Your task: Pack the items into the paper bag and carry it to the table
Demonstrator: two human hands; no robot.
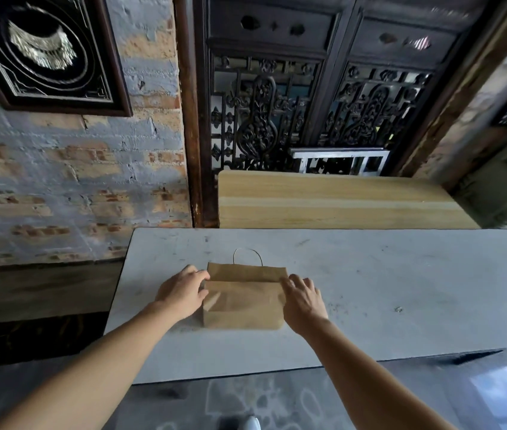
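Note:
A brown paper bag [243, 297] lies on the white table [385, 290], its top part folded and a thin cord handle arching up at its far edge. My left hand [182, 291] rests against the bag's left side, fingers spread and touching the paper. Against the bag's right side is my right hand [303, 301], its fingers apart and their tips at the upper right corner. Neither hand has closed around the bag. What the bag contains is hidden.
Beyond the white table stands a lighter wooden table [339, 200] against a dark carved wooden screen [308, 113]. A brick wall with a framed picture [44, 54] fills the left. Patterned floor lies below the table's near edge.

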